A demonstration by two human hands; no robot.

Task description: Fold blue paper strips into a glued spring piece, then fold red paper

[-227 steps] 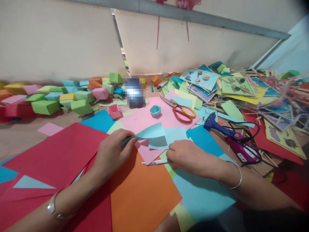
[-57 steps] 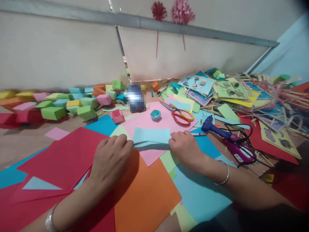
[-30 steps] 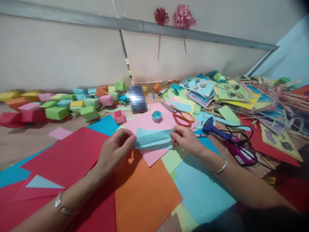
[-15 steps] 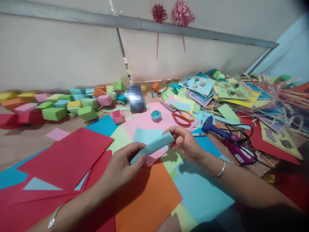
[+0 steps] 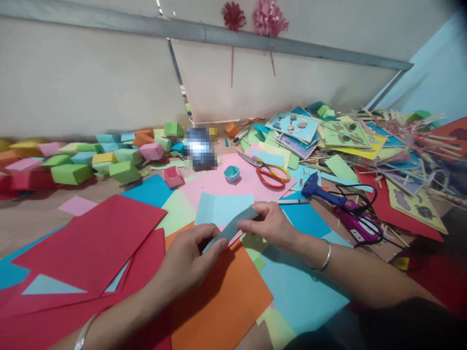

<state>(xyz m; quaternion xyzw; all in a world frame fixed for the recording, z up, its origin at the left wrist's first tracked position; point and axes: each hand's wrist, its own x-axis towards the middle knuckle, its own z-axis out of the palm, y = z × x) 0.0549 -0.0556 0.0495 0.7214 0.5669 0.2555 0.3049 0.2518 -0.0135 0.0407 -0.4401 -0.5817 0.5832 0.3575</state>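
Note:
A narrow light-blue paper strip (image 5: 233, 226) slants up to the right between my two hands. My left hand (image 5: 199, 250) pinches its lower left end between thumb and fingers. At the upper right end, my right hand (image 5: 268, 222) has its thumb and fingers closed on the strip. Just behind the hands lies a light-blue sheet (image 5: 222, 208) with a crease near its left side. An orange sheet (image 5: 222, 296) is spread below them. Farther back sit a small teal paper box (image 5: 232, 174) and a pair of scissors (image 5: 268, 171) with red and yellow handles.
Red sheets (image 5: 91, 238) cover the left side. Folded paper boxes (image 5: 75, 174) line the wall behind them. To the right lie a blue glue gun (image 5: 323, 192), a purple power strip (image 5: 359, 226) and cables. Decorated cards (image 5: 294, 127) and sticks are heaped at the back right.
My right hand has come closer and turned, its thumb now over the strip's right end. The strip has tilted. My left hand keeps its pinch. The view has shifted slightly.

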